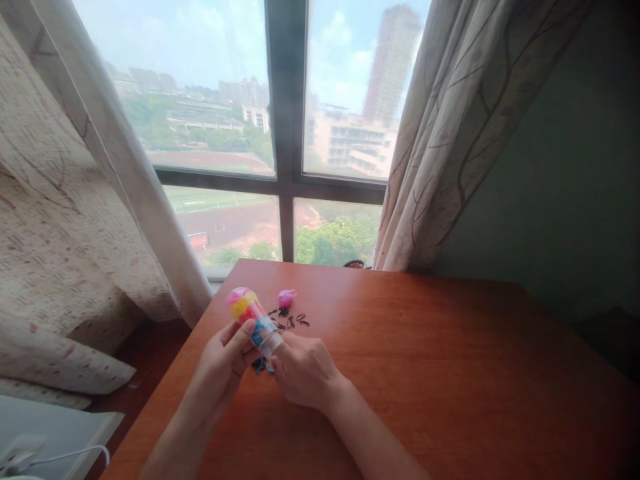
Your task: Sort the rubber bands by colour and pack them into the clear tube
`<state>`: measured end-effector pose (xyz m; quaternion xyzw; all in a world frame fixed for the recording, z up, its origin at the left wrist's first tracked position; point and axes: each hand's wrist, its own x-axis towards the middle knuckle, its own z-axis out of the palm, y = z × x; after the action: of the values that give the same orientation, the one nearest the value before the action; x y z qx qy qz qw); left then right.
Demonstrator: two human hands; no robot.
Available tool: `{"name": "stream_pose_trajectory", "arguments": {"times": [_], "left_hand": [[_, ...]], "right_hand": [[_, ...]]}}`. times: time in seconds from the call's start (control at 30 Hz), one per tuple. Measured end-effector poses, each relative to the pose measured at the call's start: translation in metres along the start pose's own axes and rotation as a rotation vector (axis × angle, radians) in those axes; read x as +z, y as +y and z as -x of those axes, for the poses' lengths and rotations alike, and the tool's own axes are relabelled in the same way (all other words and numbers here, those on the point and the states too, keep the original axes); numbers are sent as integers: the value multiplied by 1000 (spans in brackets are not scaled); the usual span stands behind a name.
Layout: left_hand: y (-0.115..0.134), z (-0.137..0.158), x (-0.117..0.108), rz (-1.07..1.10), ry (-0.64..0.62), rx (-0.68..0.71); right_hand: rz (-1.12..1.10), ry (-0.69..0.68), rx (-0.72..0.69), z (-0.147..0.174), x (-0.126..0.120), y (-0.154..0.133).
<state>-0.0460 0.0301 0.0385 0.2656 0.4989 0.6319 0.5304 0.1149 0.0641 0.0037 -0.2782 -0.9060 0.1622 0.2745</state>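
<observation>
My left hand (229, 357) is wrapped around a clear plastic container (271, 341), tilted with its mouth toward my right hand. Inside, small elastic bands (244, 307) show in bands of pink, yellow, red and blue. My right hand (306, 368) is curled at the container's mouth, and its fingertips are partly hidden there; what they hold, if anything, does not show. Beyond the hands lies a small pink object (287, 298), perhaps a lid. Several black bands (291, 323) are scattered beside it. Dark and blue bands (260, 365) lie below the container, partly covered by my hands.
All of this is on a brown wooden table (425, 360) by a window (289, 133). Patterned curtains (450, 113) hang on both sides. At lower left stands a white surface (55, 427) with a plug and white cable (75, 454). A dark rounded object (354, 264) shows behind the table's far edge.
</observation>
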Motion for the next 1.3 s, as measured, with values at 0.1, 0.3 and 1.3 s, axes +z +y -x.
{"name": "stream_pose_trajectory", "arguments": {"times": [0.1, 0.3, 1.3], "left_hand": [[-5, 2, 4, -104, -28, 32], [-2, -2, 7, -40, 176, 172], [27, 2, 26, -280, 162, 455]], "right_hand": [[-151, -20, 139, -1, 6, -6], [-1337, -135, 362, -10, 10, -20], [-760, 356, 290, -9, -2, -1]]}}
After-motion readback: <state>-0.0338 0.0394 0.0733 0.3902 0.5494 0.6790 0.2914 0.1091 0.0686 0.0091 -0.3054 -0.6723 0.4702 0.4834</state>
